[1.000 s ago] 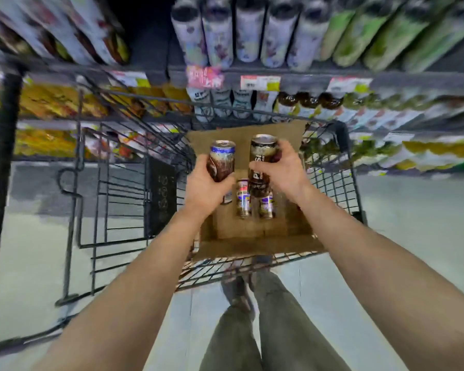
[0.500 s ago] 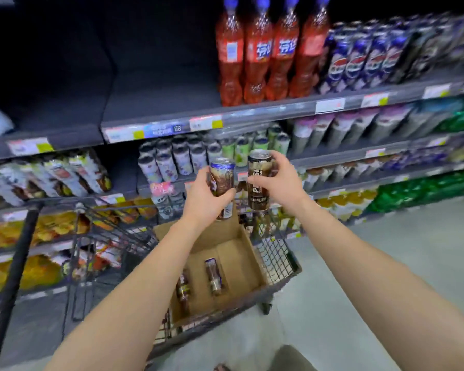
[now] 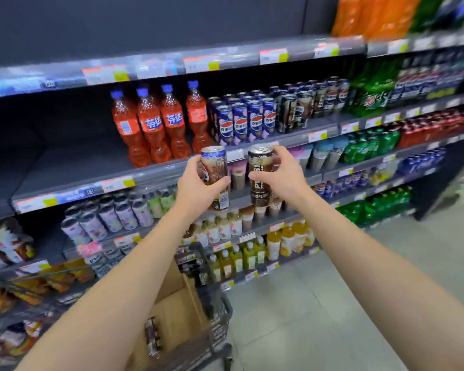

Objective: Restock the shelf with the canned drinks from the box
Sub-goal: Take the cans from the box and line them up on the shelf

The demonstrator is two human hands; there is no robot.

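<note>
Supermarket drink shelves [image 3: 73, 183] fill the background. Before them, the left hand [image 3: 198, 188] wraps a brown can with a blue rim [image 3: 215, 175], and the right hand [image 3: 284, 178] grips a dark can [image 3: 261, 175] printed "PEPSI" — both upright, just apart. Beyond stand orange soda bottles [image 3: 156, 127] and blue Pepsi cans [image 3: 244, 121]. Below, a cardboard box [image 3: 177, 311] in a cart [image 3: 217, 317] holds one can [image 3: 152, 338] lying down.
</note>
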